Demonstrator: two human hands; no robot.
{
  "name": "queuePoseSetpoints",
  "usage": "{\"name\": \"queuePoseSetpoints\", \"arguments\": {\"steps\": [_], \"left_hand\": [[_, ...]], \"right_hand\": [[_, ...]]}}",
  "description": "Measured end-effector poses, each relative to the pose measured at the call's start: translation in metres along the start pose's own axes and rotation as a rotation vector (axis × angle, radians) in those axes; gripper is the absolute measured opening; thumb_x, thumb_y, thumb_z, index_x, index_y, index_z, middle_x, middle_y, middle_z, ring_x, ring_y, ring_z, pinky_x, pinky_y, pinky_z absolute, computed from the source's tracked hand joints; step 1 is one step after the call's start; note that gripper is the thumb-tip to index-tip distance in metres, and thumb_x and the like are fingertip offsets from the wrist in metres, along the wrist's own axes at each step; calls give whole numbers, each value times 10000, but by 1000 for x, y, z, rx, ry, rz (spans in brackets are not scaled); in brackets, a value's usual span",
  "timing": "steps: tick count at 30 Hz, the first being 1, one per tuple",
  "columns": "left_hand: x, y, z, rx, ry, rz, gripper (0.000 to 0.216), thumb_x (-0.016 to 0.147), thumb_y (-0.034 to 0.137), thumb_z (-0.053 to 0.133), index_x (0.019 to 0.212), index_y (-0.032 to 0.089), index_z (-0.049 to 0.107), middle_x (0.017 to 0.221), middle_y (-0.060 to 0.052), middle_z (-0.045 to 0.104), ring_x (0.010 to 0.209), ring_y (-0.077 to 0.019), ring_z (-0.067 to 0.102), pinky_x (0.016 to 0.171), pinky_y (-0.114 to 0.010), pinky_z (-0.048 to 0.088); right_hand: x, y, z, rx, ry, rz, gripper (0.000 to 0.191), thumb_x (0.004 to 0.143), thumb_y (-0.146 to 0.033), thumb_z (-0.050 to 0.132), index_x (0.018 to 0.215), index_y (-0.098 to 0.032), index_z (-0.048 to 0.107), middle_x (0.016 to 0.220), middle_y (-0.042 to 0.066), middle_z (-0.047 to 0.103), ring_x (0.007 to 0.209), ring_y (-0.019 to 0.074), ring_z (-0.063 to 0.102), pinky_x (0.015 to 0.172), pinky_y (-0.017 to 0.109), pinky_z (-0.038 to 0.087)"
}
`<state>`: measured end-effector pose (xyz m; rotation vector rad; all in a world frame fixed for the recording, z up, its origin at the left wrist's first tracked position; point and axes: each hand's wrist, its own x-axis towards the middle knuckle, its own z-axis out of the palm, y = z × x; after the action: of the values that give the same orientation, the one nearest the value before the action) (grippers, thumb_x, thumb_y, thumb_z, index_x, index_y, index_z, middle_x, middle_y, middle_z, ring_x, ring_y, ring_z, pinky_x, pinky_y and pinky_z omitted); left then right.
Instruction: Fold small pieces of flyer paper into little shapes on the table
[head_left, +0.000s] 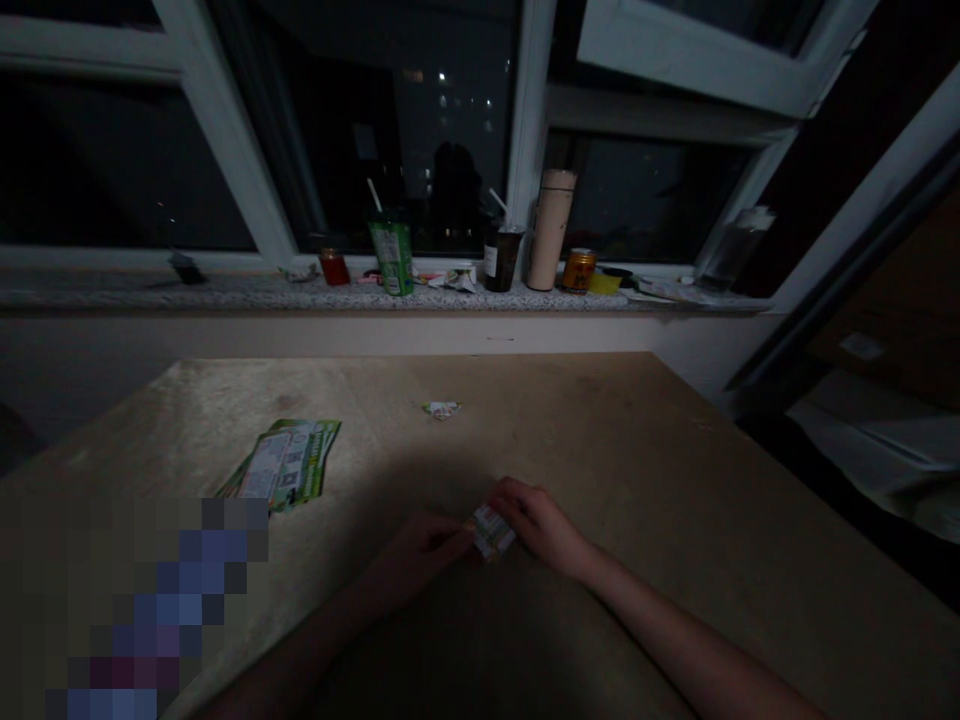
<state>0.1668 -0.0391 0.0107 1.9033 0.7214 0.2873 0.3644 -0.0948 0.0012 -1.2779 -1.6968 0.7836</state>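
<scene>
A small folded piece of printed paper [493, 533] is between my hands, low over the table's near middle. Its left edge is pinched by the fingers of my left hand [427, 555]. My right hand [541, 525] is closed on its upper right side, with the fingertips over the paper. Farther back on the table lies a small folded paper triangle [442, 409] with green and white print. To the left of my hands is a loose stack of green printed leaflets [300, 465]. Dim light hides the finer folds of the held paper.
The wooden table [585, 420] reaches to a wall below a windowsill [450, 300]. On the sill stand a green cup [391, 255], a dark cup with a straw [501, 258], a beige flask [551, 230] and a gold can [579, 271]. The lower left corner is pixelated.
</scene>
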Motion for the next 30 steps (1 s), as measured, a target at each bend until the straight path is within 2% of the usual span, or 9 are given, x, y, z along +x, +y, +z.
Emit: {"name": "queuePoseSetpoints", "arguments": {"steps": [4,9,16,20,23,30], "left_hand": [[1,1,0,-31,6,1,473,885,513,406,794,166,713,789,-17,690,752,-197,603,690,-247,416],[4,1,0,-29,-4,-1,436,872,494,457,728,162,699,658,3,647,610,-158,561,570,-218,371],[3,4,3,-17,63,-22,394,865,426,446,680,176,687,653,10,659,619,-162,584,592,-221,389],[5,2,2,-5,120,-49,384,866,423,443,690,186,689,670,8,679,648,-179,611,628,-235,416],[7,1,1,4,160,-63,387,869,442,443,716,191,696,701,0,695,689,-194,630,658,-247,431],[8,3,0,-15,178,-74,414,857,468,426,755,180,705,761,-16,719,750,-217,648,720,-272,451]], "right_hand": [[1,-2,3,65,26,1,290,914,-364,449,739,-160,556,675,7,541,622,121,515,559,216,391],[0,-4,8,113,60,24,301,890,-394,488,729,-160,587,653,5,555,594,117,512,521,208,380],[2,-4,11,231,90,90,408,843,-532,520,727,-153,619,638,10,565,573,121,517,499,213,388],[2,3,10,457,-41,189,510,836,-632,457,773,-152,618,596,-5,548,464,99,480,431,209,371],[2,7,10,537,-161,235,492,806,-628,517,770,-148,618,598,-3,574,462,99,508,459,218,416],[1,4,8,555,-182,273,492,801,-618,534,717,-140,616,559,-10,574,441,91,503,453,209,407]]}}
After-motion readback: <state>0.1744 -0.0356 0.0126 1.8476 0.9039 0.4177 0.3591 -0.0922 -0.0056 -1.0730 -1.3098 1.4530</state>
